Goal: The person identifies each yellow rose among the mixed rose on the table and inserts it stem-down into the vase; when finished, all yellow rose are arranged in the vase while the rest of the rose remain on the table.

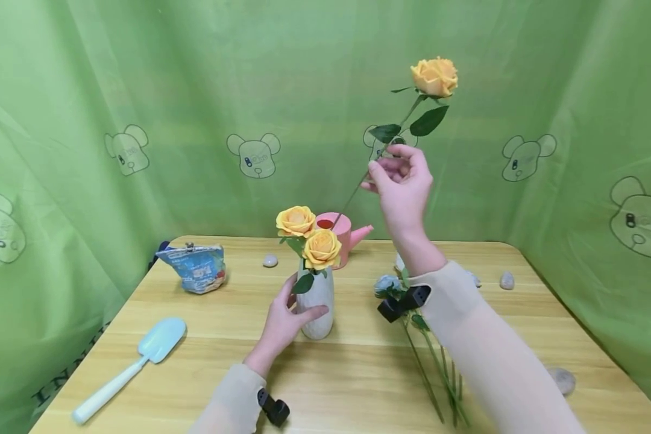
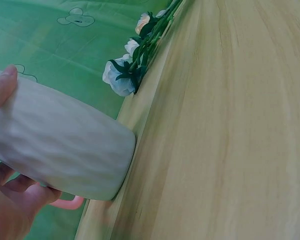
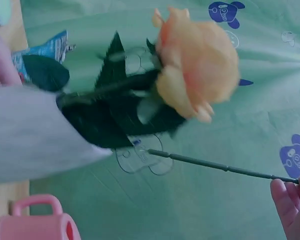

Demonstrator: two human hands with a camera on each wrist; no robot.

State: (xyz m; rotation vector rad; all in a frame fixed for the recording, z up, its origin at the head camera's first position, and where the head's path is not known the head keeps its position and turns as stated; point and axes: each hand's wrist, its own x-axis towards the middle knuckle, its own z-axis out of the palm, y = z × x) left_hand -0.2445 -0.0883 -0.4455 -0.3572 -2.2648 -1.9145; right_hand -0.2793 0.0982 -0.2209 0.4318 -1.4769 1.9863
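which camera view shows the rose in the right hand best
The head view: the rose and its leaves stand clear against the green curtain, above the right hand. The right wrist view shows only a length of its stem; the left wrist view shows none of it.

Reaches forward with beige-sleeved left arm (image 1: 228,404) and, slanting up and inward from the lower right, beige-sleeved right arm (image 1: 472,325). Holds the bare left hand (image 1: 284,316) low, in a curved clasp, with thumb stretched across in front and fingers bent behind. Holds the bare right hand (image 1: 405,185) raised well above the left, pinching between thumb and bent fingers, with palm turned toward the left.
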